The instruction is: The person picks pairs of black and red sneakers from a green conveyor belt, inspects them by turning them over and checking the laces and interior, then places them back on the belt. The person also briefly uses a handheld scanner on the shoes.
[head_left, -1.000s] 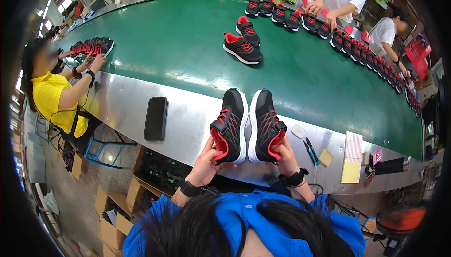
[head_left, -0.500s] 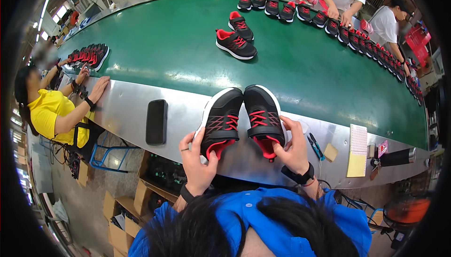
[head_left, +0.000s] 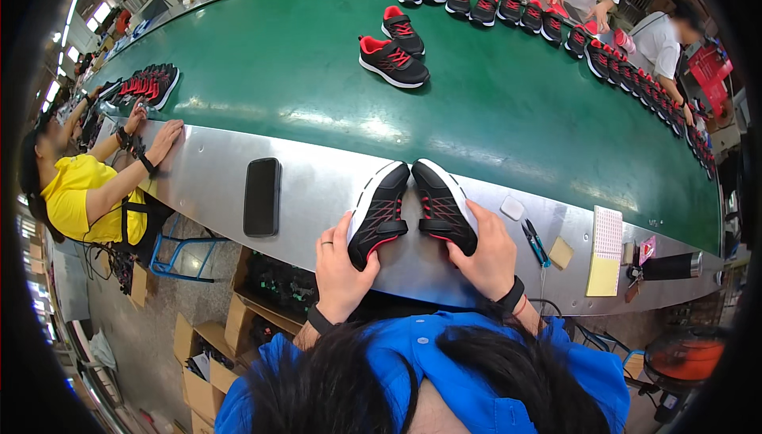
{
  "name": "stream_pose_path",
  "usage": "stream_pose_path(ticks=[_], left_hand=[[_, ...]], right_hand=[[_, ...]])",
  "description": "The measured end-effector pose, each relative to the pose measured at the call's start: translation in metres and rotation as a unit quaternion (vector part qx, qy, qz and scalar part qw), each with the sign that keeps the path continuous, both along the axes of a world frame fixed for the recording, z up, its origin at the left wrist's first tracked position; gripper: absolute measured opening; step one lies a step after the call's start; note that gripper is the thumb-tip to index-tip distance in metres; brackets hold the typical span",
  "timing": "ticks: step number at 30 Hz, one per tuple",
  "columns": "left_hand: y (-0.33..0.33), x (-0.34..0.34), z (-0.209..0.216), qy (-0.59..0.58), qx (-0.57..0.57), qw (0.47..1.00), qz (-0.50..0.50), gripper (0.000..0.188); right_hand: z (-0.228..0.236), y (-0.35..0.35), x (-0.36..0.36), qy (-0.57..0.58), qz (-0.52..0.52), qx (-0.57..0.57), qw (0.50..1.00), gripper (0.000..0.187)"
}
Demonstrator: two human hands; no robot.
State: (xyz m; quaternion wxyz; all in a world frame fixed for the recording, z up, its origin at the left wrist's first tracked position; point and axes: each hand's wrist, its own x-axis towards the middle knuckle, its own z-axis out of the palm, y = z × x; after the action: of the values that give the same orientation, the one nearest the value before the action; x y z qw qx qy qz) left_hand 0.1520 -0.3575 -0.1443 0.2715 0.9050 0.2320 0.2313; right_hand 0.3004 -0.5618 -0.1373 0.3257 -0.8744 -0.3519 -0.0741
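My left hand (head_left: 341, 263) is closed round the heel of a black sneaker (head_left: 381, 216) with red lining and a white sole. My right hand (head_left: 490, 253) grips the heel of its mate, a second sneaker (head_left: 440, 210). Both shoes are tilted outward on their sides over the metal ledge (head_left: 317, 172), toes nearly together and straps facing each other. A black phone (head_left: 262, 196) lies left of my left hand. To the right of my right hand are a small white square piece (head_left: 512, 208) and teal-handled snips (head_left: 536, 243).
Another pair of sneakers (head_left: 393, 61) rests on the green belt (head_left: 278, 61). A long shoe row (head_left: 552, 23) curves along the far right, where people in white work. At left, a person in yellow (head_left: 87, 188) sits beside more shoes (head_left: 151, 85). A notepad (head_left: 605, 251) and black cylinder (head_left: 667, 266) lie right.
Both held shoes have come closer to me and rolled outward, showing more of their inner sides. The white square piece beside my right hand is now uncovered.
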Motion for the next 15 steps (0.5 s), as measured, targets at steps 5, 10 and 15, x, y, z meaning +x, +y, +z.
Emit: stream_pose_path(ticks=[5,10,15], left_hand=[[0.012,0.007,0.021,-0.034,-0.64,0.768,0.006,0.053],[-0.002,0.014,0.019,-0.131,-0.59,0.794,-0.057,0.051],[-0.009,0.0,0.004,-0.045,-0.114,0.992,0.01,0.051]], right_hand=[[0.015,0.002,0.013,0.542,0.01,0.171,0.823,0.058],[0.005,0.017,-0.004,0.471,0.083,0.171,0.861,0.06],[0.005,0.002,0.012,0.287,0.145,-0.058,0.945,0.047]])
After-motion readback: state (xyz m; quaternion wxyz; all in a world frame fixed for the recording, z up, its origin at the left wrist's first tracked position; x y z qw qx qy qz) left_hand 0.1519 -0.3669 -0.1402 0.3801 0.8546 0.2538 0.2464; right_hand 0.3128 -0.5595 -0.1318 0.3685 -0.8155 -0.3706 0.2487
